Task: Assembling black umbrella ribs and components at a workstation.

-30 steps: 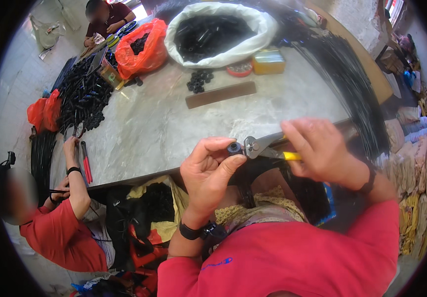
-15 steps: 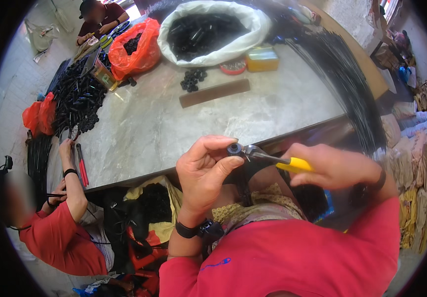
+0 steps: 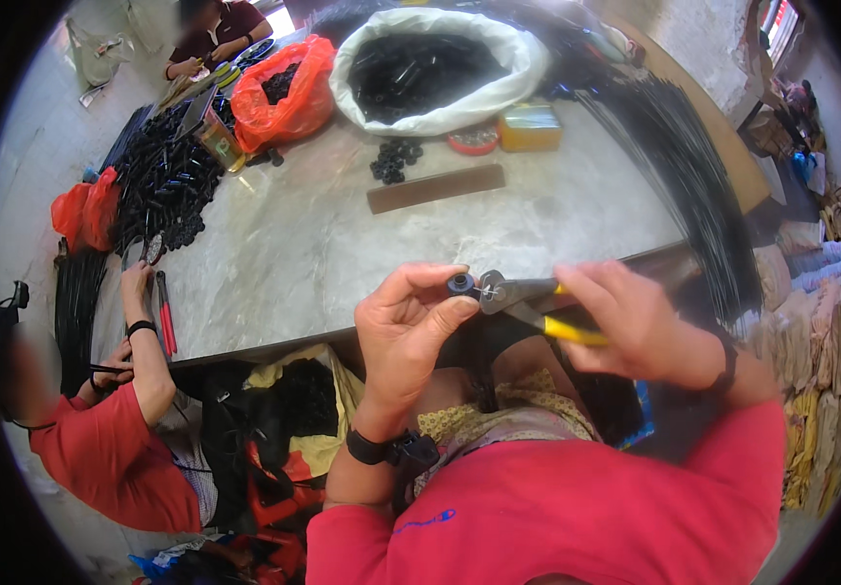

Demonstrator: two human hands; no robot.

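Note:
Between thumb and forefinger, my left hand (image 3: 403,330) pinches a small round black fitting (image 3: 460,284) with a hole in its end. A thin bright wire-like bit sticks out at the fitting's right side. My right hand (image 3: 635,327) grips yellow-handled pliers (image 3: 576,333), the two handles spread apart. The dark jaws of the pliers are right beside the fitting, around or against the bright bit; I cannot tell whether they touch it. Both hands are held over my lap, at the near edge of the stone-topped table (image 3: 284,263).
A flat brown bar (image 3: 436,188) lies on the table near small black caps (image 3: 396,158). Behind stand a white sack (image 3: 535,78) of black parts, a red bag (image 3: 279,112) and a yellow box (image 3: 530,127). Long black rods (image 3: 684,166) lie right. Co-workers sit left (image 3: 118,458) and far left.
The pliers' handles have spread and their jaws have turned and parted beside the fitting. My right hand has shifted its hold. My left hand keeps its pinch; the whole view has shifted slightly.

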